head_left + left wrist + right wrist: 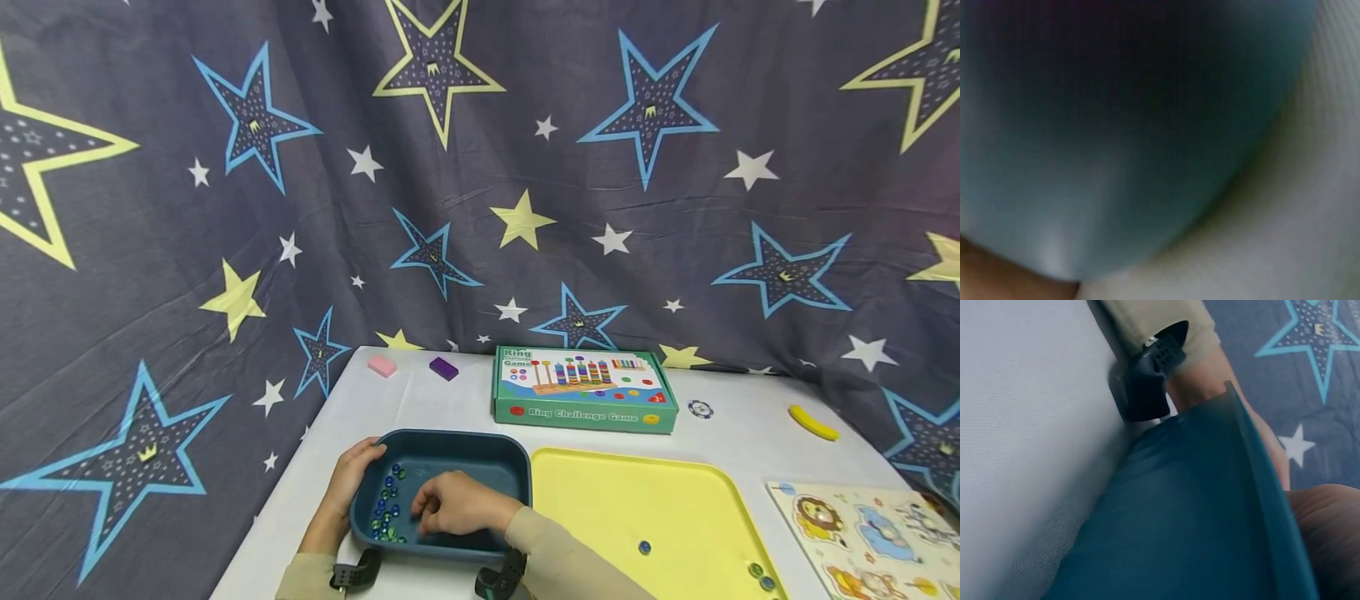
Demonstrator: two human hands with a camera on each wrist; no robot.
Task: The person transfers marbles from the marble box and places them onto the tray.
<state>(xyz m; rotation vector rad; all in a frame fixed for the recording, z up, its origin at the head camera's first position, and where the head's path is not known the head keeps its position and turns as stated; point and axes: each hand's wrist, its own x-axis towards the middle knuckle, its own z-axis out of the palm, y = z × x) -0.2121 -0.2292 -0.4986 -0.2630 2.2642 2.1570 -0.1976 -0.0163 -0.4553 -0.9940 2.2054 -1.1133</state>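
A dark teal tub (465, 442) stands at the table's left, with several blue and green glass marbles (384, 510) along its left side. My left hand (351, 479) grips the tub's left end, fingertips at the rim. In the left wrist view the tub's wall (1147, 187) fills most of the picture, blurred. Inside the tub, right of the marbles, my right hand (465, 504) has its fingers bent down toward the floor. I cannot tell whether a marble is between those fingertips. The right wrist view shows the tub's outer side (1172, 506) and the left hand behind it.
Right of the tub lies a yellow tray (600, 483) with a blue marble (645, 547) and more marbles near its right edge. Behind are a Ring Challenge Game box (585, 417), pink (382, 366) and purple blocks (444, 368). An animal puzzle board (862, 533) lies far right.
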